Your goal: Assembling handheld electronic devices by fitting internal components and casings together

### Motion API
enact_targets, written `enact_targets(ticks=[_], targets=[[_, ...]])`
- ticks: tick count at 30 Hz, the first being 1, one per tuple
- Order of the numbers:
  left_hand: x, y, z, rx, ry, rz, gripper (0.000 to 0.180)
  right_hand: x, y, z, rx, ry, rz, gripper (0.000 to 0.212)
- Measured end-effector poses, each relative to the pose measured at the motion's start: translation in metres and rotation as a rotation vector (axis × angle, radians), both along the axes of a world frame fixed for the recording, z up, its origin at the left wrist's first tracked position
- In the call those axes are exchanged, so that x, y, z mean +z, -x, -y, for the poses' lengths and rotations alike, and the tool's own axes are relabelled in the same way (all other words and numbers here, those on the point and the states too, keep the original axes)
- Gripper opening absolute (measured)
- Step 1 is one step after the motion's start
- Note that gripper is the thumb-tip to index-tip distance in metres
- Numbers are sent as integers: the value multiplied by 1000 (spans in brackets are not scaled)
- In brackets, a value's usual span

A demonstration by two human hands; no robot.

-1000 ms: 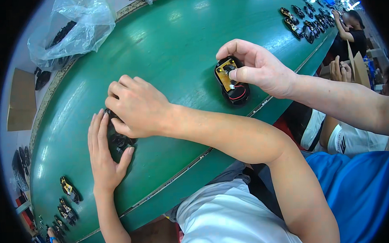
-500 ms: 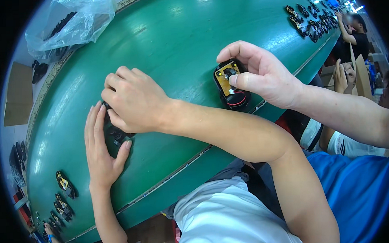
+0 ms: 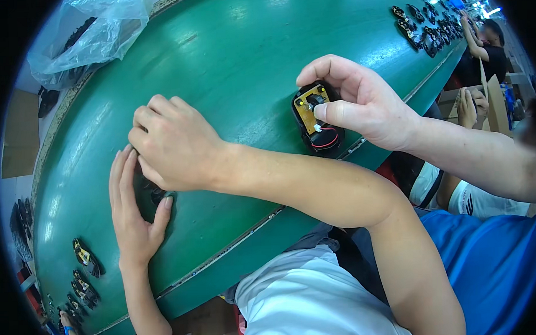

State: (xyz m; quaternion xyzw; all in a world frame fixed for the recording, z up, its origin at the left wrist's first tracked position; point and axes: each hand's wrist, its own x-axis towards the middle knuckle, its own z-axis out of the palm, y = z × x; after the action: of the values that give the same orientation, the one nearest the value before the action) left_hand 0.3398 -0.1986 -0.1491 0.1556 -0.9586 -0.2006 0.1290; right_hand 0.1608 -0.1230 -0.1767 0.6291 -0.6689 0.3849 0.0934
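Observation:
My left hand point(image 3: 132, 213) lies along the near left side of a black mouse shell point(image 3: 152, 192) on the green worktop point(image 3: 218, 92), fingers stretched along it and thumb against its near edge. Over the top bends my right hand point(image 3: 175, 144), its fingers curled down onto the far end of the same shell. Both hands cover most of it, so its inside and anything pinched at the right fingertips are hidden.
To my right, a co-worker's hand point(image 3: 360, 105) grips an opened mouse point(image 3: 308, 122) with a yellow circuit board and red wire. More mouse parts stand at the lower left point(image 3: 85, 256) and far right point(image 3: 432, 38). A clear plastic bag point(image 3: 92, 32) lies beyond the worktop's far edge.
Both my hands have shifted slightly left with the shell between them. The co-worker's hand stays nearly in place on the opened mouse.

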Motion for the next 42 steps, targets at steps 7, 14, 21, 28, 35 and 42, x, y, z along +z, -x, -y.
enact_targets(ticks=[7, 14, 21, 28, 35, 42], targets=[[-1, 0, 0, 6, 18, -67, 72, 2, -1, 0, -5, 8, 1, 18], [2, 0, -1, -8, 54, -106, 66, 3, -1, 0, -9, 16, 2, 18], [2, 2, -2, -17, 60, -105, 65, 3, 0, -1, -16, 16, -1, 18], [2, 5, -3, -15, 49, -125, 64, 5, 1, -3, -31, 17, -7, 17], [3, 6, -5, -1, 47, -121, 65, 4, 0, -3, -48, 2, -15, 17], [2, 7, -7, 2, 38, -122, 65, 2, 0, -4, -58, 1, 4, 18]])
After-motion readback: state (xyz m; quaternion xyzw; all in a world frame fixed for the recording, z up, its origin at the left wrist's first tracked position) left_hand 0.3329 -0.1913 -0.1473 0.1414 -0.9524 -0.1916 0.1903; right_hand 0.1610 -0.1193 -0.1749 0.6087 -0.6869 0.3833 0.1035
